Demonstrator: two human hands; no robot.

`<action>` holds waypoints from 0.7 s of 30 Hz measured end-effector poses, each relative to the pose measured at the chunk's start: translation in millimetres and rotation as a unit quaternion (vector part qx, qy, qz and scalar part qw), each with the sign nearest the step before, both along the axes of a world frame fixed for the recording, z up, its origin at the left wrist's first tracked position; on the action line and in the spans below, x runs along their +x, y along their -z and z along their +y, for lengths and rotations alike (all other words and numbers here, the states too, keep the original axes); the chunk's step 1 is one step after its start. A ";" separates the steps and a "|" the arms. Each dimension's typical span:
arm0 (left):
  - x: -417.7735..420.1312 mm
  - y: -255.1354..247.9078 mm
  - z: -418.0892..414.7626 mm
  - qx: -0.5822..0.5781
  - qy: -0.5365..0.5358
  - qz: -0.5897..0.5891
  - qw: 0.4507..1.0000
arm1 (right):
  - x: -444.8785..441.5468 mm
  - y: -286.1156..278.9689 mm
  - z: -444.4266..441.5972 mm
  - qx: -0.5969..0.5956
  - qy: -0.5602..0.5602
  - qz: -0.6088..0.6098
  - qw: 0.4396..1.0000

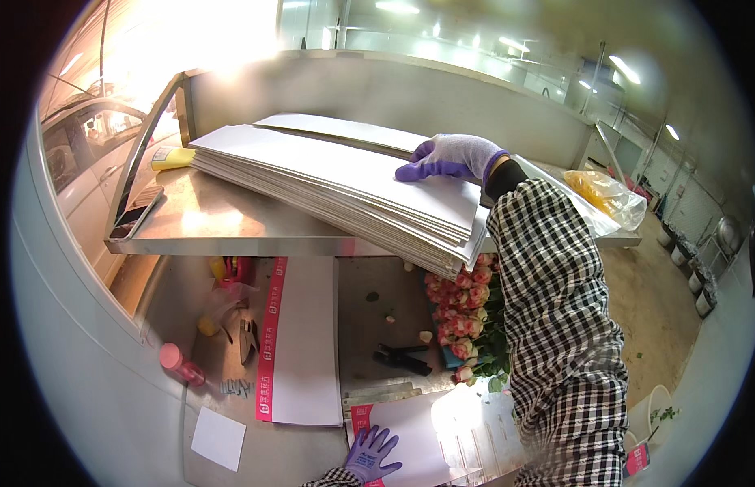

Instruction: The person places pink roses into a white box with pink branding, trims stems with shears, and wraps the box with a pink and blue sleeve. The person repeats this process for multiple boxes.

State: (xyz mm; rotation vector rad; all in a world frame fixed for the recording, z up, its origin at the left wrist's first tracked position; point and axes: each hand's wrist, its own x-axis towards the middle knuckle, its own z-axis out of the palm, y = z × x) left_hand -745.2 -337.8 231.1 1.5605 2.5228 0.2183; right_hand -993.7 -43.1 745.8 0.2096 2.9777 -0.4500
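Observation:
My left hand [371,458], in a purple glove, rests with fingers spread on a white sheet with a red printed band [408,420]. On the metal shelf [280,243] above the worktable lies a stack of long white cardboard sheets [316,163], its near right end jutting past the shelf edge. My gloved right hand [453,159] reaches up to it and touches the top sheet near the far edge. Whether those fingers pinch the sheet cannot be seen. Beneath the shelf, a bunch of pink and cream roses [465,310] lies partly behind my right sleeve.
Another red-banded white sheet [307,347] lies on the table, between a stapler-like tool [248,342] and a black hand tool [404,359]. At left are a pink-capped bottle [181,364] and a white card [218,438]. A phone [137,213] and plastic bag [605,195] sit on the shelf.

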 end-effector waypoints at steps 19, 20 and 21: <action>51.8 -6.7 -34.4 0.074 0.030 -0.053 0.995 | 407.4 347.3 -84.7 -0.540 0.161 -0.068 0.823; 55.5 -9.8 -35.6 0.139 0.026 -0.013 0.990 | 417.2 381.1 -89.7 -0.562 0.152 -0.022 0.813; 57.5 -10.9 -36.5 0.162 0.011 0.014 0.987 | 424.4 408.6 -92.7 -0.547 0.204 -0.031 0.811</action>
